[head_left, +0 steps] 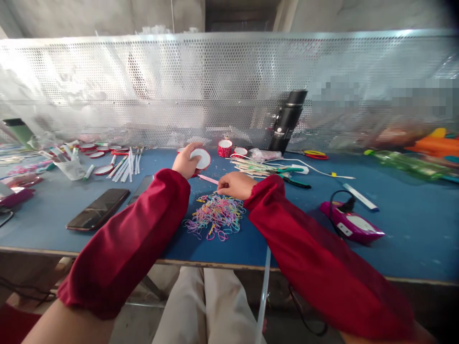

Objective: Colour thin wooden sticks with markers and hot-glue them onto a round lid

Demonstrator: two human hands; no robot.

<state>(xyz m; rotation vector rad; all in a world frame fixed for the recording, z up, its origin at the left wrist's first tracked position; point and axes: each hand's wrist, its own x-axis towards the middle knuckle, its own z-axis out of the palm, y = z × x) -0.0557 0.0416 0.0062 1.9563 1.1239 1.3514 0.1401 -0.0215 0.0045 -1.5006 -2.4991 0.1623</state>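
My left hand [185, 162] is closed on a round white disc with a red rim [203, 160], the thumb lying across its white face. Just above a loose pile of thin coloured bands [218, 212], my right hand [237, 185] has its fingertips pinched together. Whatever is between those fingertips is too small to name. A pink pen-like stick [208, 179] lies between the two hands, its right end close to my right fingers; I cannot tell whether they touch it.
Behind the hands stand a stack of red-rimmed discs [224, 149] and a black bottle [289, 122]. Pliers [296, 182] and pale sticks [251, 167] lie right of centre. A phone [98, 209] and a white cup of markers [71, 167] are left; a purple power strip [353, 223] is right.
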